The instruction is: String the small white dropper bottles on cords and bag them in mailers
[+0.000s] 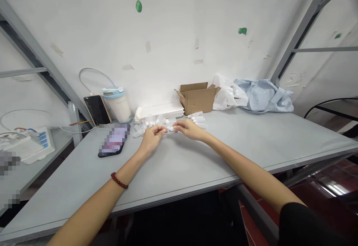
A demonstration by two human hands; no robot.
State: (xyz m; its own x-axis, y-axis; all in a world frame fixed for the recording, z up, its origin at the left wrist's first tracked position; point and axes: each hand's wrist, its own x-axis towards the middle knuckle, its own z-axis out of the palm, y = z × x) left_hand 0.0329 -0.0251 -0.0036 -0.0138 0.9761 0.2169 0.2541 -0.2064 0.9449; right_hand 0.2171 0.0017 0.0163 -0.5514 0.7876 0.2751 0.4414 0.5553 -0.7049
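Observation:
Above the grey table, my left hand (pixel 152 137) and my right hand (pixel 190 129) are close together, thumbs and fingers pinched. Between the fingertips is a small whitish, partly clear plastic piece (pixel 170 128), and both hands grip it. Its exact kind is too small to make out. Just behind the hands lie several clear and white plastic pieces (pixel 151 120); more of them (pixel 197 117) lie beyond my right hand. Part of this group is hidden by my fingers. A flat white stack (pixel 160 110), like paper or card, lies behind them.
An open cardboard box (pixel 198 100), a white plastic bag (pixel 228 95) and a light blue cloth (pixel 264 95) stand along the wall. To the left are a cup (pixel 119 106) with a blue lid, an upright phone (pixel 97 110) on a cable and a flat phone (pixel 114 140).

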